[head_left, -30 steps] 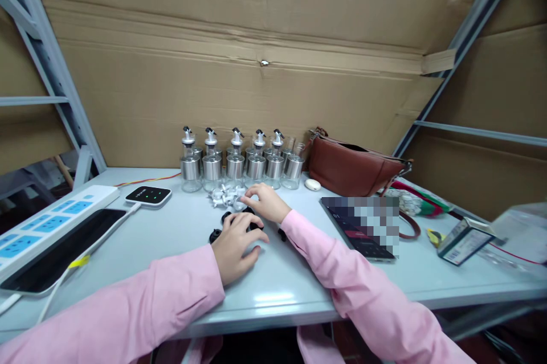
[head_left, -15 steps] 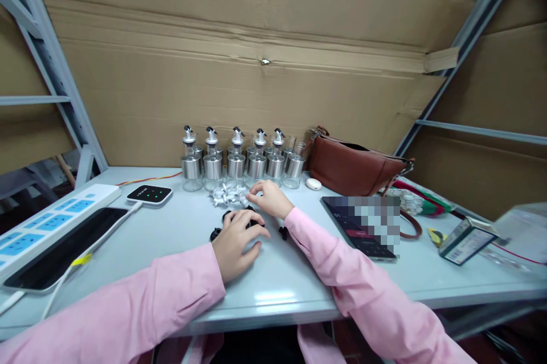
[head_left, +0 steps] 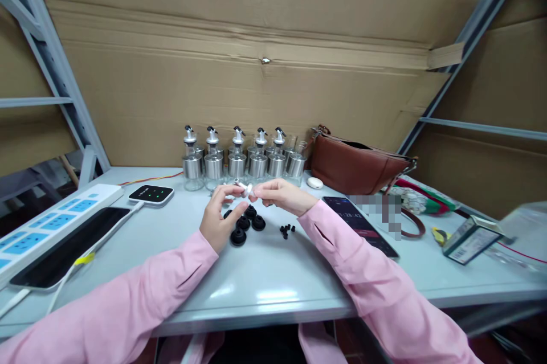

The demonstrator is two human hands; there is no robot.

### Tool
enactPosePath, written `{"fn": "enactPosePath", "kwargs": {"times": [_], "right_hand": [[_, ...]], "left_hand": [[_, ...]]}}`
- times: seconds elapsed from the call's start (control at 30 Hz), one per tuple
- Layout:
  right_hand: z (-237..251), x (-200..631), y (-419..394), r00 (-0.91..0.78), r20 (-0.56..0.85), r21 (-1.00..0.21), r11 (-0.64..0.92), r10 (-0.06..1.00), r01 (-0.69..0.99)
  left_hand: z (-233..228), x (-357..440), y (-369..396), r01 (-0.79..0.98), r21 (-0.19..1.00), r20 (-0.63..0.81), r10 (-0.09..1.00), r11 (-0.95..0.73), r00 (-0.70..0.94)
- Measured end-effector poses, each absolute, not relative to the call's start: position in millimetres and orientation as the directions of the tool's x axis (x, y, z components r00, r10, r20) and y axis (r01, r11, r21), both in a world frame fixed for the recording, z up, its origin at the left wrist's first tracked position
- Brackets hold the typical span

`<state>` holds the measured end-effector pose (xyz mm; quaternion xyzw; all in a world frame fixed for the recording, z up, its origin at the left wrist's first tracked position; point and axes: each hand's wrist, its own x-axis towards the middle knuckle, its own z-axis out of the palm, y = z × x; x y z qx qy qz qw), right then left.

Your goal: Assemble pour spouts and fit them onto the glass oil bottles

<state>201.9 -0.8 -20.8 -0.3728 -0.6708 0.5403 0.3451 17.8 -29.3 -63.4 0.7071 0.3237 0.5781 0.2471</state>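
Cardboard backs a pale worktop (head_left: 265, 278). Left hand (head_left: 217, 217) and right hand (head_left: 280, 193), raised above black caps (head_left: 244, 224), pinch one small white spout (head_left: 243, 187) between their fingertips, one at each end. It is pale, short and stubby; probably light, rigid plastic, slippery, best gripped at its ends. Bottles (head_left: 239, 159) stand behind, a phone (head_left: 361, 227) to the right.

Bare table (head_left: 265, 278) lies open along the lower middle of the frame. Upward, black rubber caps (head_left: 244, 226) and a row of bottles (head_left: 239, 159) block the way (cardboard wall behind); a phone (head_left: 363, 226) bars the right, a power strip (head_left: 47, 221) the left.
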Motion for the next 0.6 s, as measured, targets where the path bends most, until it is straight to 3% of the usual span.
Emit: {"fn": "enactPosePath", "kwargs": {"times": [0.17, 0.33, 0.6], "right_hand": [[-21.9, 198.9, -4.7, -0.617, 0.056, -0.981, 0.157, 0.785, 0.111], [-20.5, 200.2, -6.3, -0.719, 0.025, -0.982, 0.15, 0.695, 0.111], [-22.4, 199.2, -7.1, -0.729, -0.032, -0.982, 0.112, 0.684, 0.149]], "left_hand": [[-63.3, 18.8, -31.7, 0.188, 0.645, 0.723, 0.671, -0.741, 0.163], [-67.0, 20.8, -33.4, 0.121, 0.646, 0.719, 0.654, -0.754, 0.233], [-65.5, 19.4, -35.6, 0.142, 0.586, 0.746, 0.6, -0.798, 0.29]]}}
